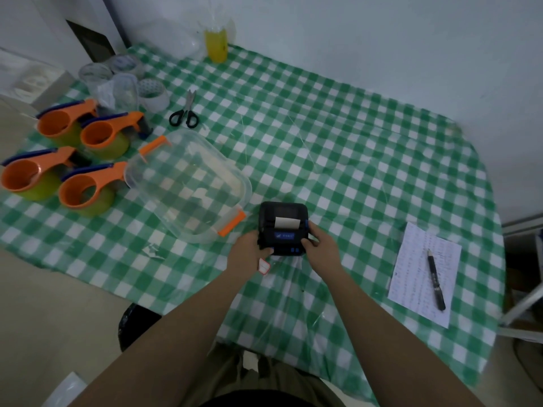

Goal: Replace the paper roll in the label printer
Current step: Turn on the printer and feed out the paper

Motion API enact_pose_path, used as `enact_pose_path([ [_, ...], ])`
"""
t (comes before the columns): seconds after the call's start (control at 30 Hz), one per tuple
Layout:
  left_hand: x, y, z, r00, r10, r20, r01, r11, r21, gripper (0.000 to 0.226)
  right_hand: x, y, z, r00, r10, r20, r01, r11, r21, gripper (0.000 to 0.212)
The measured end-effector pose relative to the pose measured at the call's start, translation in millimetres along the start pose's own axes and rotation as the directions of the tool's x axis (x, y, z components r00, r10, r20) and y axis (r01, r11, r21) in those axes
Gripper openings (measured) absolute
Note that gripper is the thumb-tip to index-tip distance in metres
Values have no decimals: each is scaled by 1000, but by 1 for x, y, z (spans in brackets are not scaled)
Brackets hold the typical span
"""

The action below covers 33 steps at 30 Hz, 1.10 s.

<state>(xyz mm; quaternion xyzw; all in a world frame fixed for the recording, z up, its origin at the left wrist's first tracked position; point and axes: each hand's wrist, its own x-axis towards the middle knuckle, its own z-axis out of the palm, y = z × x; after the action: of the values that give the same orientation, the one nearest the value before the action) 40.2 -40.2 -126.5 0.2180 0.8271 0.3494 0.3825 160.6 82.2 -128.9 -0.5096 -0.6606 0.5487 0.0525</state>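
Both hands' fingers [266, 251] clamped on printer [283, 229]; paper [287, 222] showing just beyond fingers. Roll apparently seated; lid closure unconfirmed.

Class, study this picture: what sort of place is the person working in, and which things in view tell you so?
Probably a small packing or shipping workstation, set up informally. Clues: four orange tape dispensers grouped on the green-and-white checked tablecloth, a small black label printer held in both hands, and a printed paper list with a black pen on it.
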Motion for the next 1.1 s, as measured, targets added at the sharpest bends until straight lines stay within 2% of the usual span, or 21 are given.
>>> enact_pose_path([
  [0.83,2,1,-1,999,-48,-5,47,996,-80,30,-1,0,-1,1000,7,-6,-7,999,31,50],
  [0.93,2,1,-1,999,-41,-6,41,999,-15,32,-1,1,-1,1000,10,-3,-10,999,47,50],
  [1.1,3,1,-2,999,-51,-13,51,999,-15,38,0,2,-2,1000,3,1,-3,999,36,50],
])
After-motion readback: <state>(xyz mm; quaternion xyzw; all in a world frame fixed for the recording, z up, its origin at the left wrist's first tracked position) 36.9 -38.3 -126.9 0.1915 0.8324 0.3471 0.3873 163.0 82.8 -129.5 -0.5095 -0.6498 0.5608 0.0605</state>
